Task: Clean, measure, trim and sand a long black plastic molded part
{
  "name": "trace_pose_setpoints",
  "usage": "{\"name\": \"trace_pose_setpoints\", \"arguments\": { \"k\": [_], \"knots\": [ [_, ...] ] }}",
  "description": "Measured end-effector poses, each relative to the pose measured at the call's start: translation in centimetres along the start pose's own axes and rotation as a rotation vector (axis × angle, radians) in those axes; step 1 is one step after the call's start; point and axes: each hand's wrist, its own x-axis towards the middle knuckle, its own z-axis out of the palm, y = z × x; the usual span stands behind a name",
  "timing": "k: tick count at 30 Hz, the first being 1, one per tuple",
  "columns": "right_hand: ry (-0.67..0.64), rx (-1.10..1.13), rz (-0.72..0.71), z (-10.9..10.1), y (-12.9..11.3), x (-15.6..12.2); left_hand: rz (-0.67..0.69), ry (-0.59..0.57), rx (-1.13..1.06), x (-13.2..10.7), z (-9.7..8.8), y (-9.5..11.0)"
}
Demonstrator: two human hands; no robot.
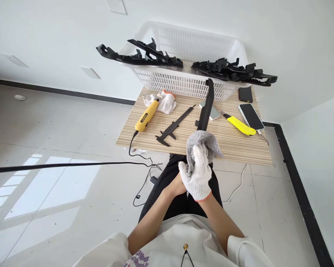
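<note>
In front of my lap, my right hand wears a white knit glove with an orange cuff edge. Its fingers are closed on a grey cloth, which is folded around a long black plastic part. The part's upper end rises past the cloth, over the table. My left hand, apparently bare, sits behind and below the gloved one. Its fingers are hidden, along with the lower end of the part, so its grip does not show.
On the wooden table lie a yellow corded tool, white gloves, black calipers, a yellow utility knife and a phone. Behind, black plastic parts rest across a white basket. A black cable crosses left.
</note>
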Motion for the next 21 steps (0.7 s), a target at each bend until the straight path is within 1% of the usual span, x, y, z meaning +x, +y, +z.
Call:
{"name": "trace_pose_setpoints", "arguments": {
  "k": [1,3,6,8,11,15,18,21],
  "knots": [
    [-0.022,-0.023,-0.009,0.4,0.0,0.7,0.009,-0.011,-0.006,0.0,0.3,-0.4],
    [-0.075,-0.062,-0.006,1.3,0.2,2.3,-0.007,-0.085,-0.023,-0.2,0.8,-0.8],
    [-0.159,-0.079,-0.016,2.6,0.5,5.5,-0.134,-0.149,-0.155,-0.4,1.7,-0.7],
    [-0.185,-0.096,-0.051,3.5,0.8,8.1,-0.206,-0.137,-0.264,-0.5,2.3,-0.4],
    [-0.221,-0.11,-0.079,4.8,1.1,12.2,-0.256,-0.101,-0.378,-0.6,2.9,0.0],
    [-0.322,-0.142,-0.084,6.7,1.6,16.9,-0.297,-0.087,-0.429,-0.7,3.2,0.4],
    [-0.359,-0.136,-0.079,7.8,1.7,18.8,-0.302,-0.088,-0.439,-0.8,3.2,0.5],
    [-0.327,-0.095,-0.055,8.0,1.7,18.8,-0.308,-0.091,-0.456,-0.8,3.2,0.6]
  ]
}}
